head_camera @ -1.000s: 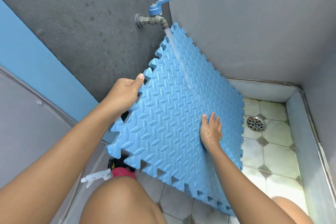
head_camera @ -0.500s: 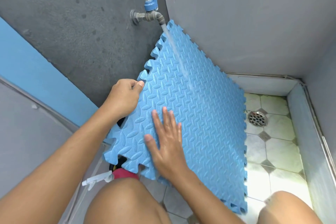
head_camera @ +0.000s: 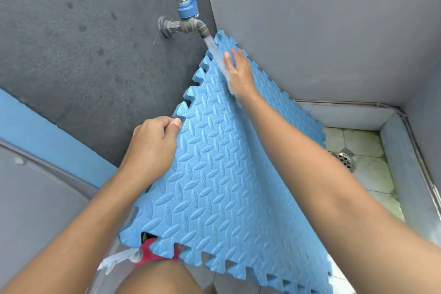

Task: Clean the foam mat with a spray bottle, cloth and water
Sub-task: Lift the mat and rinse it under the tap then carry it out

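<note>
As the grip of the left hand (head_camera: 152, 150) pinches the foam mat (head_camera: 222, 193), the right hand (head_camera: 238, 74) (spread, above it) should rub downstream.

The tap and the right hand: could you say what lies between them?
Running water, falling from the tap onto the right hand on the mat; the head view shows it.

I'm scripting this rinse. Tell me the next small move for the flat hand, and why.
Probably sweep the right hand down the face of the foam mat. It lies flat near the mat's top corner, where the stream from the tap lands, so a downward stroke would carry water over the lower part. The left hand grips the toothed edge, steadying it.
</note>
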The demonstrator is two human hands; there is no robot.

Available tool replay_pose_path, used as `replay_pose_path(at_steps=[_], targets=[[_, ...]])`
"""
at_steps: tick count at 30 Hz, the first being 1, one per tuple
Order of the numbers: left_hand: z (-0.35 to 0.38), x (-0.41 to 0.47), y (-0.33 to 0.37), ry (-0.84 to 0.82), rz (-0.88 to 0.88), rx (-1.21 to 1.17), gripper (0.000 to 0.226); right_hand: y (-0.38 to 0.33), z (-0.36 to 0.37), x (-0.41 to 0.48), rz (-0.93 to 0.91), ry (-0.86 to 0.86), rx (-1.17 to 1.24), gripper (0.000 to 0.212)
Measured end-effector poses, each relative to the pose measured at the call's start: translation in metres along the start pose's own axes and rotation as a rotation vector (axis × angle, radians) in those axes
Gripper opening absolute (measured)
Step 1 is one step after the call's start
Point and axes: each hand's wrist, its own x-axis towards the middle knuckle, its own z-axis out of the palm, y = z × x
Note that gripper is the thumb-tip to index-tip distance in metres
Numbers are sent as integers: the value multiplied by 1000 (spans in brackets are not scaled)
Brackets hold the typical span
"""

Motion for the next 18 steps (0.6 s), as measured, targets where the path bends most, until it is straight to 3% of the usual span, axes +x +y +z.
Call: replay_pose_path(at_steps=[5,14,18], targets=[[1,2,-5,21,36,-2,47,17,13,64,-72,-162,-132,79],[4,3,-6,1,33,1,47,197,-66,-1,487,148,-340,79],[4,2,-3,2,25,5,48,190,-58,-35,427,225,-261,82]])
